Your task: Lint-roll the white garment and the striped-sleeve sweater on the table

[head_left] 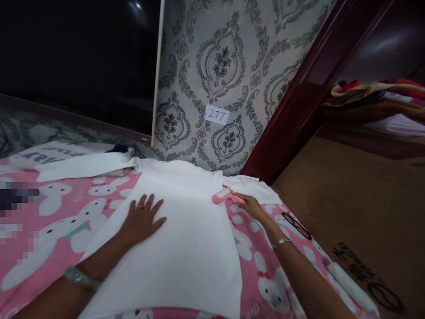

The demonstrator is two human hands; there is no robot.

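A white long-sleeved top (pixel 195 248) lies spread out on a pink bunny-print cover (pixel 129 201). Flat on its left part rests my left hand (pixel 142 219), fingers spread, with a ring on one finger. My right hand (pixel 249 204) is closed round the handle of a pink lint roller (pixel 226 195). The roller's white head touches or hovers just over the top's right edge, near the right sleeve (pixel 255 186); contact cannot be made out. To the left, the other sleeve (pixel 86 165) stretches out sideways.
A large dark screen (pixel 76 57) hangs at the upper left, above folded clothing (pixel 63 150). A paper marked 277 (pixel 217 114) is on the patterned wall. Dark-rimmed glasses (pixel 297 225) and a white roll (pixel 352 285) lie by a cardboard box (pixel 352 190) at the right.
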